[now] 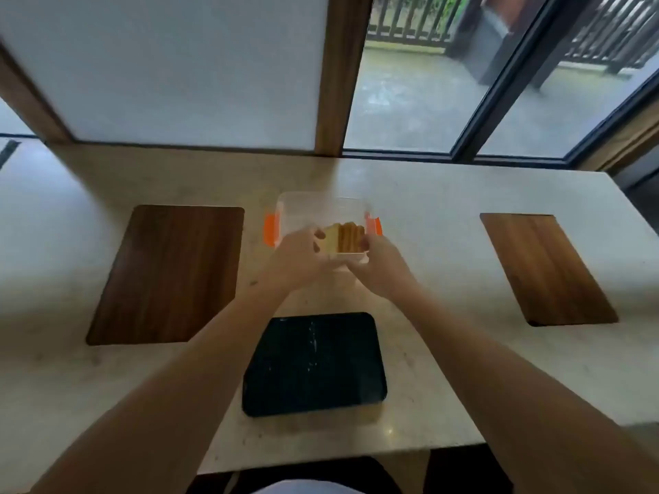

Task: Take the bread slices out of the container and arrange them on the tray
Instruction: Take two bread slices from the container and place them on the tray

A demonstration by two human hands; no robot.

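Both your arms reach forward over the pale stone table (pixel 445 215) to the clear plastic container (pixel 321 212), which stands at the middle of the table, just beyond the tray. The container has orange latches (pixel 270 228) on its left and right sides. Inside it, at the near end, the bread slices (pixel 344 237) stand on edge in a row, their brown crusts showing and one pale cut face turned to the left.

Your left hand (pixel 299 256) is at the container's near left corner, its fingers curled in toward the pale face of the outermost slice; the picture is too blurred to tell whether they grip it or only touch it. Your right hand (pixel 379 265) is at the near right corner, fingers bent round the right end of the row of slices, and again you cannot tell from this view whether it holds bread or the container wall.

The black tray (pixel 313 365) lies flat between your forearms, nearer to you than the container, with nothing on it but some light streaks. A dark wooden board (pixel 167 272) lies well to the left of the container and another wooden board (pixel 545 269) well to the right
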